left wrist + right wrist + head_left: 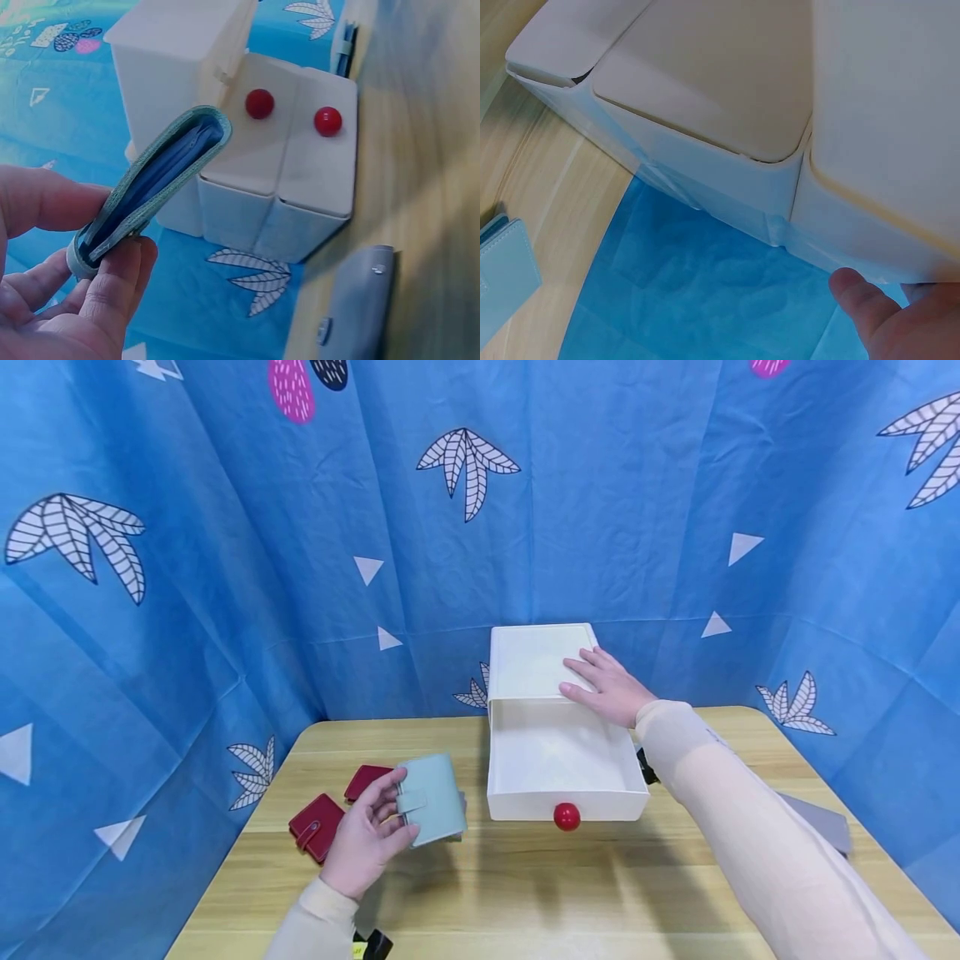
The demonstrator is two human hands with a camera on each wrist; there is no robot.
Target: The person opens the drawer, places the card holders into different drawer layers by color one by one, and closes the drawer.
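The person's left hand (367, 831) pinches a pale blue wallet (435, 802), thumb on one side and fingers on the other, holding it up over the wooden surface (540, 893), just left of the pulled-out drawer (517, 806). From the left wrist, that wallet shows nearly edge-on, with a darker blue inside and its strap at the end nearest the palm.

The right hand (603, 685) lies palm down, fingers spread, on top of the white cabinet (536, 652), toward its right side. The drawer juts out at the front, a round red knob (567, 816) on its face. The left wrist view shows two more drawers, pushed in, each with a red knob of its own.

Two red wallets (318, 827) lie close together by the left hand, the nearer one fastened with a strap. A grey wallet (352, 304) with metal studs lies near the cabinet. Over on the right, a flat grey thing (825, 822) is partly hidden behind the cream right sleeve (750, 827). Another pale blue wallet (506, 277) shows at the edge of the right wrist view.

A blue curtain (637, 485) with leaf and triangle prints hangs behind and along both sides.
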